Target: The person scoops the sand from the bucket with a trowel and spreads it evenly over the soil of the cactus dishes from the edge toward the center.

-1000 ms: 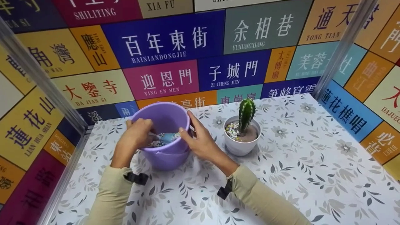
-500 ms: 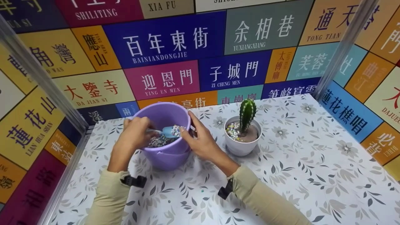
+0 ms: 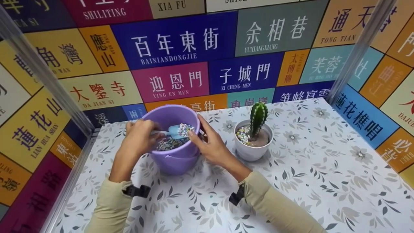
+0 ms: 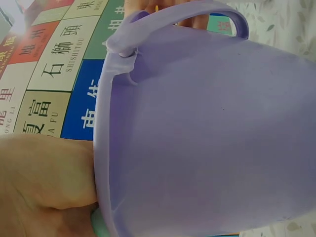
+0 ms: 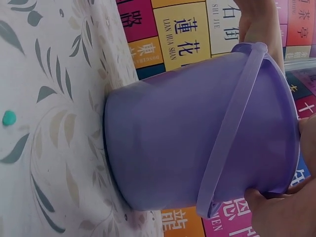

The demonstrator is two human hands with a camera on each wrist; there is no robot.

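My left hand (image 3: 139,137) grips a blue shovel (image 3: 174,132), my right hand (image 3: 212,144) the purple bucket (image 3: 176,165). The bucket's right wall stands between shovel and potted cactus (image 3: 258,121)

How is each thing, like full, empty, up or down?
Purple bucket: open-topped, partly filled with pebbles.
Bucket handle: lowered.
Blue scoop: loaded with colourful beads.
White pot: upright, with small stones on top.
Cactus: upright in the pot.
Left hand: holds the scoop.
Right hand: grips the bucket.
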